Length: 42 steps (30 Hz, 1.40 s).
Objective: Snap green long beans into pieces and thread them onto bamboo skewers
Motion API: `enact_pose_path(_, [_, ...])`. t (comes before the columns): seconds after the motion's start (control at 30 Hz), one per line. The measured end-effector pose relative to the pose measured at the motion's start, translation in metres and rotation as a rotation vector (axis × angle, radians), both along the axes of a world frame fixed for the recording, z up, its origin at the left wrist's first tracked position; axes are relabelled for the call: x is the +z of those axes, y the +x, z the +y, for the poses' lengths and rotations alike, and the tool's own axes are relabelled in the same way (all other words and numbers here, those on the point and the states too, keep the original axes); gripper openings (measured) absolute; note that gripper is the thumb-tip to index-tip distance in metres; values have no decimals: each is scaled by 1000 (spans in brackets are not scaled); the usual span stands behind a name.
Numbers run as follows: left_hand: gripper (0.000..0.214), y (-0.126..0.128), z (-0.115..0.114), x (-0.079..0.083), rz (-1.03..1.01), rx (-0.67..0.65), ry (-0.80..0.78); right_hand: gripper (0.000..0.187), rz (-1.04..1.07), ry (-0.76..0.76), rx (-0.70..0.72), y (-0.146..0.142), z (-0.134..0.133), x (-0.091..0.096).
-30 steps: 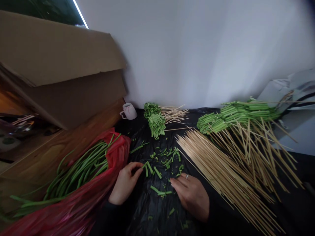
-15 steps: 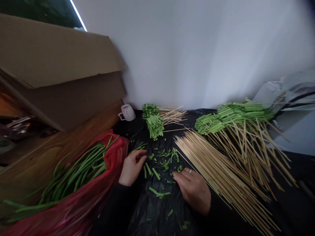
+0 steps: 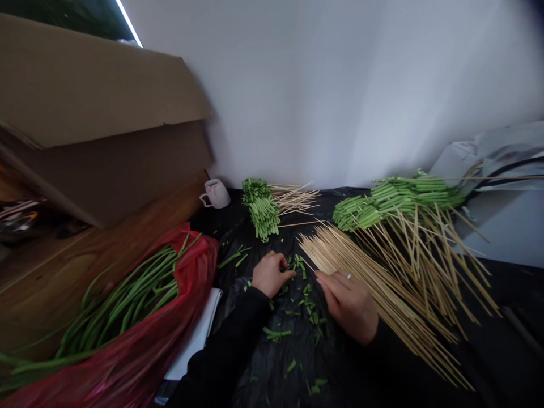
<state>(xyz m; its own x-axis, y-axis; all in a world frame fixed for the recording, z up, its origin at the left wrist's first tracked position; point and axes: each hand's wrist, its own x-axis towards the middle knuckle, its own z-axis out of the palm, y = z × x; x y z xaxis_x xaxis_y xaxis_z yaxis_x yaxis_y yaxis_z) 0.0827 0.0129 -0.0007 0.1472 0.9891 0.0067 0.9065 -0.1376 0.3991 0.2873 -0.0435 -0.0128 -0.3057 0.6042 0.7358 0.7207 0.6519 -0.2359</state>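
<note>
My left hand (image 3: 270,273) rests on the black plastic sheet (image 3: 263,362) with its fingers curled and pinched over small cut green stem pieces (image 3: 297,264). My right hand (image 3: 348,303) lies beside it, fingers together and stretched flat, its edge against the near end of a big pile of bare bamboo skewers (image 3: 382,283). A ring shows on one finger. More short green bits (image 3: 276,333) lie scattered between and below the hands.
A red plastic bag (image 3: 140,351) of long green stems (image 3: 127,294) lies at the left. A cardboard box (image 3: 93,130) stands behind it. A white cup (image 3: 216,194) and skewered green bundles (image 3: 263,212) (image 3: 395,198) sit by the wall.
My left hand has moved right and forward, from beside the red bag to the scattered green pieces. My right hand has slid up to the skewer pile.
</note>
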Motion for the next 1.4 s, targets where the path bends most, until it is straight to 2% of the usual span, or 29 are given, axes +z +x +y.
enact_pose_path(0.3, [7, 12, -2, 2, 51, -29, -15, 24, -35, 1, -22, 1, 1, 2])
enact_pose_path(0.43, [6, 12, -8, 10, 48, -29, 17, 24, -32, -13, -34, 2, 1, 3])
enact_pose_path(0.6, [7, -10, -23, 30, 4, -24, 41, 24, -21, -25, -21, 3, 0, 3])
enact_pose_path(0.67, [6, -21, -31, 34, -72, -54, 20, 24, -19, -26, -13, 2, 0, 2])
enact_pose_path(0.83, [7, -45, -52, 32, -262, -146, -78, 24, -24, -48, 12, -1, -3, -1])
enact_pose_path(0.93, [9, -61, -68, 33, -253, -88, -89, 24, -22, -49, 17, -2, -4, -2])
enact_pose_path(1.0, [12, -67, -84, 35, -204, -105, -109, 23, -23, -46, 16, -4, -5, -2])
enact_pose_path(1.1, [15, -63, -116, 35, -138, -250, -129, 23, -30, -52, 14, -6, -6, -2])
enact_pose_path(1.13, [20, -57, -127, 33, -135, -294, -67, 23, -33, -57, 16, -6, -6, -2])
enact_pose_path(1.2, [48, -44, -145, 25, -71, -413, 52, 24, -42, -65, 27, -6, -7, -3])
enact_pose_path(1.23, [57, -36, -152, 21, -38, -540, 113, 24, -47, -70, 35, -6, -7, -4])
enact_pose_path(1.3, [58, -23, -158, 11, 26, -790, 172, 25, -57, -80, 52, -6, -7, -6])
enact_pose_path(1.4, [54, -7, -155, 3, 95, -998, 128, 24, -59, -86, 52, -6, -8, -10])
